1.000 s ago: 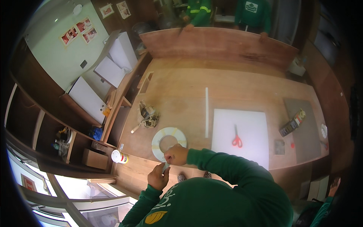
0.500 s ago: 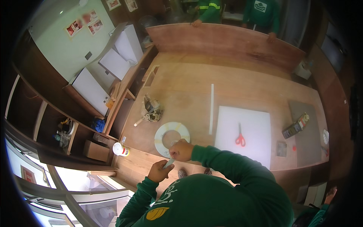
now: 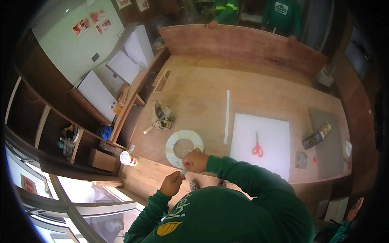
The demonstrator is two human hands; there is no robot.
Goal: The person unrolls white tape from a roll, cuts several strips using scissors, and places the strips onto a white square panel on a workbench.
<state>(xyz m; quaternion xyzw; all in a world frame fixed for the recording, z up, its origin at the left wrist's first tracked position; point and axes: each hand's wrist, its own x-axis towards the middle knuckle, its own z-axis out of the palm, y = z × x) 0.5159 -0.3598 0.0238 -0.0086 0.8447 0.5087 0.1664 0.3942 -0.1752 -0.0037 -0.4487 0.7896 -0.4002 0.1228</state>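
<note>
The left hand (image 3: 171, 184) and right hand (image 3: 195, 160) pinched a flat whitish strip (image 3: 184, 172) by the near edge of the brown wooden surface (image 3: 198, 107), likely working it, next needing steadiness.

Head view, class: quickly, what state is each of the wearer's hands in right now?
Left hand: closed, holding a small pale strip.
Right hand: closed at the strip's upper end; whether it grips it too cannot be told.

White tub (image 3: 129, 158), brown box (image 3: 101, 160), wall pictures (image 3: 80, 27)
</note>
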